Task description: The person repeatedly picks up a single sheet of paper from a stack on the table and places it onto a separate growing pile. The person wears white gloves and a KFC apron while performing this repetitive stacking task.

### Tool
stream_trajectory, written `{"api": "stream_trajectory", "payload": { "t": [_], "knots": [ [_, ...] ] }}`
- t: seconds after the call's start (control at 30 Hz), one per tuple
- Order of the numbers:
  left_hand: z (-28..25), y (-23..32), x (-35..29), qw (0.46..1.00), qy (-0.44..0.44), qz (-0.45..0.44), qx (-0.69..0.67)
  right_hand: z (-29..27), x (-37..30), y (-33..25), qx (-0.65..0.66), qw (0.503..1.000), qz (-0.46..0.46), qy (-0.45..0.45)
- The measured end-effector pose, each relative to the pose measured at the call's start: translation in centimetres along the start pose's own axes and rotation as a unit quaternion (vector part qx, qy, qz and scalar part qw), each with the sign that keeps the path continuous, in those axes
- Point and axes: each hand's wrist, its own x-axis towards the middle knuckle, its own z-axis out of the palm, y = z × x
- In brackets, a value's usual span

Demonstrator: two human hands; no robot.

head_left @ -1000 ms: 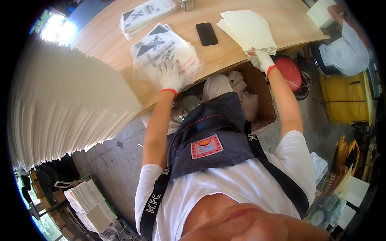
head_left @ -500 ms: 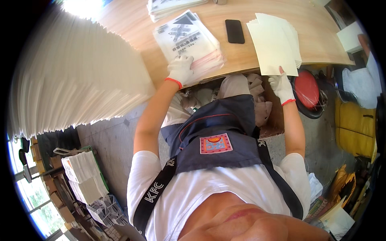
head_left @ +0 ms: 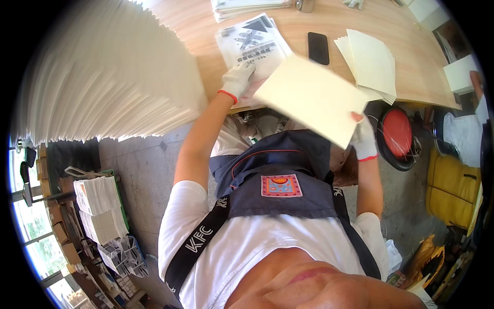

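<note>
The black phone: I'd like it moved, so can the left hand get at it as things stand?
Probably yes: the phone lies uncovered on the table, and the left hand need only leave the printed bags, though the cream sheet held by the right hand juts close to the direct path.

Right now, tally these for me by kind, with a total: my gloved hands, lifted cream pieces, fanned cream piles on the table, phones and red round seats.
Gloved hands: 2, left hand and right hand
Lifted cream piece: 1
Fanned cream pile: 1
Black phone: 1
Red round seat: 1
Total: 6
</note>
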Motion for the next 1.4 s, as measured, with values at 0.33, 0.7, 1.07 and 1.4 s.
{"api": "stream_trajectory", "payload": {
  "t": [0.33, 0.7, 1.07, 1.4],
  "knots": [
    [-1.3, -0.7, -3.7, 0.988, 0.127, -0.043, -0.077, 2.6, 2.4, 8.8, 0.089, 0.98, 0.023, 0.179],
    [-4.3, 1.6, -4.8, 0.952, 0.095, -0.001, -0.292, 8.1, 1.3, 8.3, 0.081, 0.976, -0.029, 0.202],
    [4.5, 10.1, -7.3, 0.543, 0.378, -0.193, -0.724, 10.7, -1.1, 8.9, 0.082, 0.981, -0.018, 0.178],
    [13.6, 11.2, -10.6, 0.241, -0.041, -0.082, -0.966, 10.5, -1.9, 11.2, 0.011, 0.982, 0.072, 0.174]
  ]
}}
